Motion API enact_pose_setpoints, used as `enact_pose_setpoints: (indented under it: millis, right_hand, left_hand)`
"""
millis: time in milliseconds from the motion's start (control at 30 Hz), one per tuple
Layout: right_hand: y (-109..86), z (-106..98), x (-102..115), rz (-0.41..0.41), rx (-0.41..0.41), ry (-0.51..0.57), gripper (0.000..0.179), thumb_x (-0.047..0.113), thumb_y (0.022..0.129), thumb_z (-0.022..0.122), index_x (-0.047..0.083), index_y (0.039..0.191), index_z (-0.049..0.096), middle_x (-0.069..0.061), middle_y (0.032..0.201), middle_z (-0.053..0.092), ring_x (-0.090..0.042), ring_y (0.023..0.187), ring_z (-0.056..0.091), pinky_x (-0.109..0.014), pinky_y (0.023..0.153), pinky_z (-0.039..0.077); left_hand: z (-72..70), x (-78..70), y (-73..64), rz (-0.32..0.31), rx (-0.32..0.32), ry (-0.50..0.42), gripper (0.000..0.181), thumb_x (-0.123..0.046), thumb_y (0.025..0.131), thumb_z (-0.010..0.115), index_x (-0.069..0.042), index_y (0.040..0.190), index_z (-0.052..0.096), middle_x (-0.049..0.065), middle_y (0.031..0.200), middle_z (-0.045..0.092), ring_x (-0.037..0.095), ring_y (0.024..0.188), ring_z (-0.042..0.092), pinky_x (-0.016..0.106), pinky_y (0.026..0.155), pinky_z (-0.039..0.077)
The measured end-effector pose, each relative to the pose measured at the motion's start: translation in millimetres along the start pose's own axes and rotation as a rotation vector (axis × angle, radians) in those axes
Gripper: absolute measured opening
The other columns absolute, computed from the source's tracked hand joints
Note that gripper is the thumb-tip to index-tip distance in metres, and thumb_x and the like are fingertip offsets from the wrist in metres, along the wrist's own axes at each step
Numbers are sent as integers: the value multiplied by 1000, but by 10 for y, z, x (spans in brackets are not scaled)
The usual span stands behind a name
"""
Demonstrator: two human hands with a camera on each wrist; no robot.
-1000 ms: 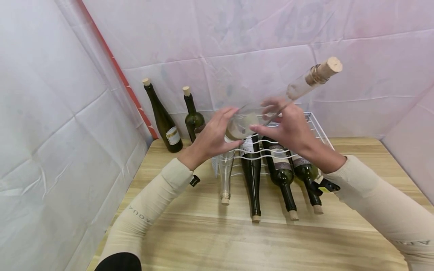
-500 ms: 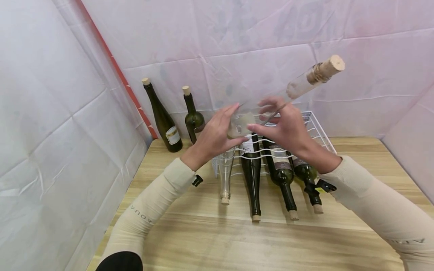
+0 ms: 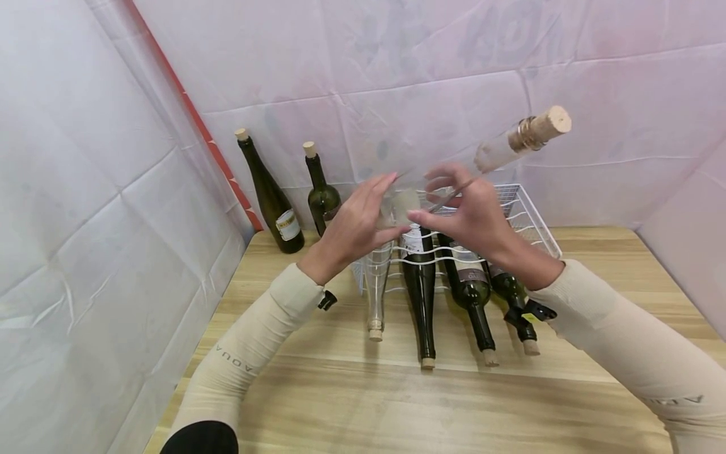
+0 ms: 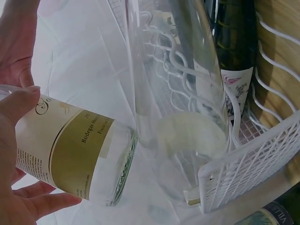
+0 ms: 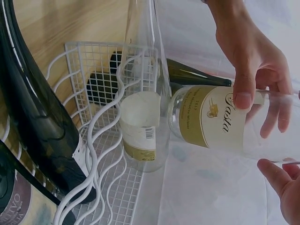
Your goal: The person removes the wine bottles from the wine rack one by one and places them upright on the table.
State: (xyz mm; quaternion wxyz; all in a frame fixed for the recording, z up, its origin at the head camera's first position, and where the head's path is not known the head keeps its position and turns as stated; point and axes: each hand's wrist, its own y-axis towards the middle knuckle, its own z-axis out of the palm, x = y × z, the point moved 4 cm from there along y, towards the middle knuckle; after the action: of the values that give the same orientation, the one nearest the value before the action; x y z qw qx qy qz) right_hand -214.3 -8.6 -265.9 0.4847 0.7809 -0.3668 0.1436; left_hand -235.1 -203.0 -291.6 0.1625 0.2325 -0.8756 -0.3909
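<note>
A clear, corked wine bottle (image 3: 501,150) with a cream and gold label is held in the air above the rack, tilted with its cork up to the right. My left hand (image 3: 353,221) grips it near the base, thumb and fingers on opposite sides. Higher on the body, my right hand (image 3: 473,211) holds it with thumb and curled fingers. In the right wrist view the label (image 5: 211,117) faces the camera, and the left thumb presses on it. A second clear bottle (image 3: 375,302) lies leftmost in the white wire rack (image 3: 537,224), just below the held bottle's base.
Several dark green bottles (image 3: 420,309) lie in the rack beside the clear one, corks toward the front. Two green bottles, one tall (image 3: 272,195) and one shorter (image 3: 323,195), stand on the wooden table (image 3: 363,403) at the back left. White sheeting (image 3: 431,63) hangs behind.
The held bottle's corked end has dipped slightly over the last half second. My right hand has shifted a little to the left; the bottles in the rack lie as before.
</note>
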Motion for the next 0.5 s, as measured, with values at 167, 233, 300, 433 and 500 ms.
enact_pose_setpoints:
  millis: [167, 233, 300, 433, 500]
  right_hand:
    - [9, 18, -2, -7, -1, -1, 60, 8, 76, 92, -3, 125, 59, -21, 115, 72, -39, 102, 76, -19, 85, 60]
    - [15, 24, 1, -17, -1, -6, 61, 8, 76, 93, -3, 125, 59, -21, 115, 72, -39, 102, 76, -23, 84, 62]
    - [17, 33, 6, -26, -1, -5, 61, 8, 75, 93, -3, 126, 59, -21, 116, 73, -39, 102, 76, -26, 84, 62]
    - [23, 45, 3, -48, -5, 4, 64, 5, 74, 93, -4, 127, 59, -22, 118, 73, -39, 102, 76, -21, 85, 61]
    - [27, 50, 0, -53, -4, 20, 66, 4, 72, 93, -5, 128, 59, -22, 120, 73, -39, 103, 76, -16, 86, 59]
  left_hand:
    - [-11, 20, -11, 14, -8, 28, 87, -38, 86, 85, 12, 145, 45, 28, 141, 60, 39, 130, 62, 39, 119, 46]
    - [-21, 26, -16, 18, -10, 33, 87, -38, 86, 85, 12, 145, 45, 28, 141, 60, 39, 130, 62, 40, 119, 47]
    - [-36, 31, -20, 22, -15, 39, 87, -37, 86, 85, 12, 144, 45, 28, 140, 61, 39, 129, 63, 40, 117, 48]
    - [-75, 38, -19, 29, -27, 54, 86, -38, 85, 86, 12, 143, 46, 27, 138, 62, 38, 127, 64, 40, 115, 51]
    - [-92, 45, -19, 30, -33, 63, 86, -39, 84, 86, 12, 143, 48, 27, 137, 63, 38, 127, 64, 40, 114, 51]
